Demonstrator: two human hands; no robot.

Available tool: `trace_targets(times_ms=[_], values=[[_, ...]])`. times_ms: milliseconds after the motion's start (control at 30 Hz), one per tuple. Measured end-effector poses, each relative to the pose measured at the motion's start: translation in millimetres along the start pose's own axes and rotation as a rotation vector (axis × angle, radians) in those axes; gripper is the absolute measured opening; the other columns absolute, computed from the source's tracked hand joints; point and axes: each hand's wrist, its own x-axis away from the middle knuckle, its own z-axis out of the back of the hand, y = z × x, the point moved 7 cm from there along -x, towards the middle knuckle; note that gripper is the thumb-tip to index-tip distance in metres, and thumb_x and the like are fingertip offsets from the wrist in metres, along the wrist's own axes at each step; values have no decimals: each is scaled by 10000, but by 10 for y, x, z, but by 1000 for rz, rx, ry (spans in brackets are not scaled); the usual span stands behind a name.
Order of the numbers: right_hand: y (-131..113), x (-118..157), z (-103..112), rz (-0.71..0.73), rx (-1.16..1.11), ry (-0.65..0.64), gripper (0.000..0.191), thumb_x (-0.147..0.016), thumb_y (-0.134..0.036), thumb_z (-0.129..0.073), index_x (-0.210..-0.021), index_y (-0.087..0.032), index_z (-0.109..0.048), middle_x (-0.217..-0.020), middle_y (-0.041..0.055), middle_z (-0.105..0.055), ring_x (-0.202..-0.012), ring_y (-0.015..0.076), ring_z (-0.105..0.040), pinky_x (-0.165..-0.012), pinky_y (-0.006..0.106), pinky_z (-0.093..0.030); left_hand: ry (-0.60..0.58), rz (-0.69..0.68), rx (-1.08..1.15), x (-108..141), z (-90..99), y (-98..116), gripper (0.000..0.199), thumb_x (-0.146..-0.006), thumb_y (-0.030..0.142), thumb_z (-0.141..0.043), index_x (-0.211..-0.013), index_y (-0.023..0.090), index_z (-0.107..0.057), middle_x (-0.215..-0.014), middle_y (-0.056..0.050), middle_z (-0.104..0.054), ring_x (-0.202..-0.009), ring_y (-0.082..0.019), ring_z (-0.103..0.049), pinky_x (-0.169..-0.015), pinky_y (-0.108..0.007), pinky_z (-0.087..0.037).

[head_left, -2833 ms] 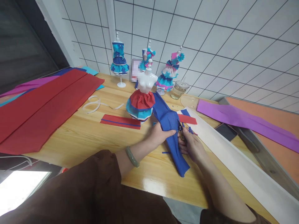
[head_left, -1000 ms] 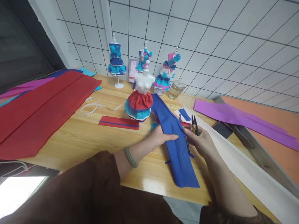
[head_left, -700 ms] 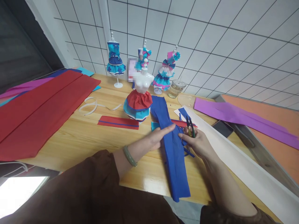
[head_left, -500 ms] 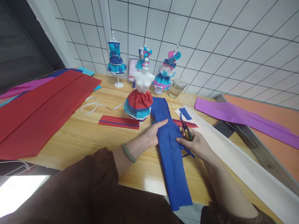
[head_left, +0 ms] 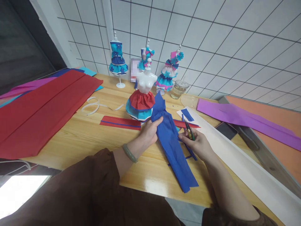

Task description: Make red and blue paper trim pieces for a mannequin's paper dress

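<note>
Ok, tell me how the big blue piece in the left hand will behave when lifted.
The blue piece will probably flop rather than stay stiff: it creases and bends near the left hand. It is likely light for its size, since it looks like a thin sheet. Being flat-sided, it seems unlikely to roll.

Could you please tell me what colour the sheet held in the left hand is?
The sheet is blue, as the head view best shows.
</note>
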Motion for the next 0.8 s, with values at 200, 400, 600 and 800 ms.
trace_targets(times_ms=[200,400,600,800], values=[[-94,27,-9,15,40,21,347,-676,-463,-701,-681,-209,-465,-645,-17,-554,-575,122,-490,-547,253,-396,-59,52,-7,41,-82,-32,330,-630,288,-762,-907,143,-656,-849,-59,-706,-754,-189,-658,-837,-387,-490],[-40,13,-15,19,57,-5,356,-676,-481,-693,-692,-206,-468,-671,-10,-563,-607,131,-519,-582,260,-419,-111,159,-112,89,-125,-127,430,-511,175,-816,-902,124,-646,-793,-58,-698,-689,-172,-648,-826,-383,-497],[-93,31,16,47,57,35,318,-708,-471,-675,-699,-202,-504,-714,3,-603,-663,145,-558,-636,270,-452,-70,129,-121,106,-113,-78,371,-552,207,-793,-870,118,-624,-744,-59,-688,-643,-169,-647,-775,-372,-511],[-163,71,-31,123,37,48,301,-733,-459,-656,-720,-204,-498,-878,48,-649,-732,160,-569,-666,289,-461,-86,40,-101,100,-147,7,307,-623,228,-738,-883,136,-604,-703,-56,-690,-629,-188,-653,-647,-343,-534]])
